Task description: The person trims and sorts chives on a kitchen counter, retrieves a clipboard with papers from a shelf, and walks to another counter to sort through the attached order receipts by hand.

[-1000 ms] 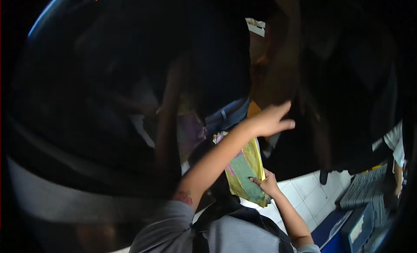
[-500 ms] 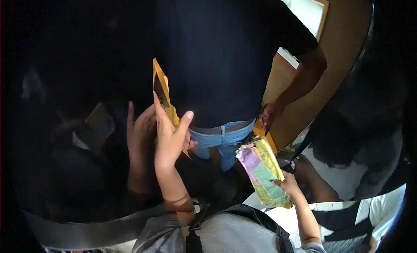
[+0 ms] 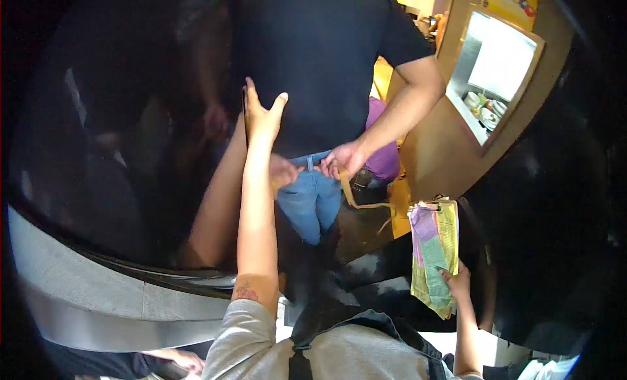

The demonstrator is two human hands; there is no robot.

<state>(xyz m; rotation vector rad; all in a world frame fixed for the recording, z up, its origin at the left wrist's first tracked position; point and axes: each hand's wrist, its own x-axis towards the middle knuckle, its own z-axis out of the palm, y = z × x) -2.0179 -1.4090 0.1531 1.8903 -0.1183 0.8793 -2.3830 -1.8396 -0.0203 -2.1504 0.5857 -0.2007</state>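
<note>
In our right hand we grasp a bundle of coloured paper slips, the thumb laid across its front near the lower end. From that hand the bundle reaches forward and a little to our left, its long axis pointing almost straight away from our body, its top edge free. The right hand is clearly the nearer one; our left hand is well apart from the slips, on the far side of the view.

That left hand holds nothing we can see. It is unclenched, thumb spread, fingers at the edge of a dark glossy panel, which mirrors our forearm; it seems to rest against it, though we cannot be certain of firm contact.

Between our arms and farther ahead stands a person in a black T-shirt and jeans, with a hand behind the back near a yellowish strap. A framed window shows stacked dishes beyond.

Compared with half a second ago, the bundle sits farther to our right and has turned from a leftward slant to nearly straight. Our left arm reaches farther forward, and the person's hand has moved from beside the hip to the waistband.
</note>
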